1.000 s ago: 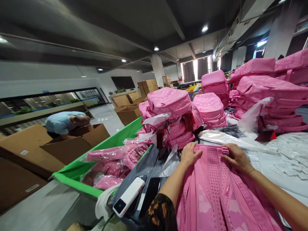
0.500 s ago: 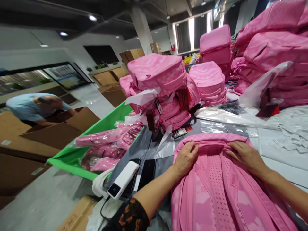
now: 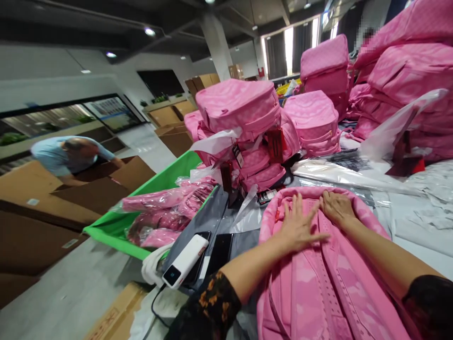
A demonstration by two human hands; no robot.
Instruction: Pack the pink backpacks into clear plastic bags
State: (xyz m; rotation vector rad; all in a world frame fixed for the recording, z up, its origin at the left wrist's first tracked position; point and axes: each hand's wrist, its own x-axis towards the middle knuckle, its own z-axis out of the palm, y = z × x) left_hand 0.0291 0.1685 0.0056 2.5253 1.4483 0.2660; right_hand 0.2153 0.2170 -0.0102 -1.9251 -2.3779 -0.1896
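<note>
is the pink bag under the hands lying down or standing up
Lying down: the back of the bag faces up, the left hand lies spread on it, and the right hand rests near its top end.

The bottom edge cuts off the backpack [image 3: 300, 297] beneath the left hand [image 3: 300, 225], and the bent fingertips of the right hand [image 3: 337, 207] are hard to make out. The co-worker's [image 3: 53, 156] hands are hidden by the sides of the open box [image 3: 94, 196]. The right edge cuts through the tall stack of backpacks [image 3: 417, 71]. Print on the hanging tag [image 3: 238, 156] is too small to read, and the power bank [image 3: 187, 259] partly covers a dark, flat thing [image 3: 197, 271].
</note>
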